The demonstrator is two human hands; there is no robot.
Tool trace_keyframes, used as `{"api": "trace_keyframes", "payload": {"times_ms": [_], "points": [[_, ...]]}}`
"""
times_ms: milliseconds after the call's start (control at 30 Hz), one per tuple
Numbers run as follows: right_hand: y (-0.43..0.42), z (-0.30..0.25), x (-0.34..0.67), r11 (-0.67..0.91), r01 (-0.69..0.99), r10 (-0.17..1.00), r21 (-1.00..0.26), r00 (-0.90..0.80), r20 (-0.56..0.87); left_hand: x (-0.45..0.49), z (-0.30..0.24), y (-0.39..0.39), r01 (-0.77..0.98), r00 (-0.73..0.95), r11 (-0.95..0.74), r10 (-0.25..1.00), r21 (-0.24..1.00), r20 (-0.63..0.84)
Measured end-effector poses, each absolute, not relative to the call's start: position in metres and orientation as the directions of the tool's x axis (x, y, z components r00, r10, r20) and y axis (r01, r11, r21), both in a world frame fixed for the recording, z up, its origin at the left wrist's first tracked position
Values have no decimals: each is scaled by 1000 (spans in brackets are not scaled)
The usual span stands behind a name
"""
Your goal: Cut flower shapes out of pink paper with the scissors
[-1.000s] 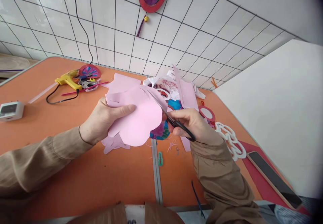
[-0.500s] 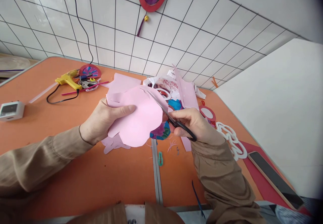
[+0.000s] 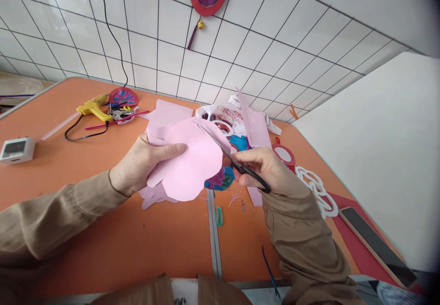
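Note:
A pink sheet [image 3: 192, 167] with a scalloped, flower-like outline is raised over the table, pinched at its left side by my left hand [image 3: 140, 163], thumb on top. My right hand [image 3: 264, 167] grips black-handled scissors [image 3: 252, 175], whose blades point up and left along the sheet's upper right edge. A strip of pink at that edge lies beyond the blades. The fingers under the sheet are hidden. Behind and below it lie patterned blue and purple fabric [image 3: 223, 179] and pink offcuts [image 3: 156, 195].
A yellow glue gun [image 3: 94, 108] with pliers [image 3: 118, 113] lies at the back left, near a white box [image 3: 17, 150]. More pink sheets [image 3: 172, 110] and a plastic bag [image 3: 227, 112] are behind. White cutout rings [image 3: 316, 188] and a phone [image 3: 376, 245] lie right; a green clip [image 3: 219, 215] is in front.
Very little differs. The scissor handles and my right hand have shifted very slightly right; the sheet and my left hand hold nearly the same place.

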State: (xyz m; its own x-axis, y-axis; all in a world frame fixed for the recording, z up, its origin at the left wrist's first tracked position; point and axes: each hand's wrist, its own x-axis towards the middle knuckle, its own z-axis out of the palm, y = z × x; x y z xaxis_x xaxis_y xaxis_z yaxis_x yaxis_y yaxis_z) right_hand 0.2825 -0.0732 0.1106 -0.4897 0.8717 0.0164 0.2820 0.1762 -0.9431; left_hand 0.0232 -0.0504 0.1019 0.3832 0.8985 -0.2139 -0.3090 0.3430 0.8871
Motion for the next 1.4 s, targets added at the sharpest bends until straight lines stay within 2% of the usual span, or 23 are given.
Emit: {"api": "trace_keyframes", "payload": {"times_ms": [200,600,700,967,1400], "points": [[-75,111,285,173,359,894,-917,-448,-6,24,105,-51,-331,397,353,894,875,-210],[-74,118,282,179,334,880,-926,-475,0,22,103,-48,-256,404,343,887,904,-222],[-75,118,284,153,368,891,-917,-452,-33,22,103,-48,-253,415,318,889,914,-195],[-75,119,289,207,418,876,-885,-482,-23,19,101,-46,-251,440,290,884,923,-158],[-74,110,296,208,428,890,-879,-456,-12,16,104,-42,-254,492,332,853,908,-174]]}}
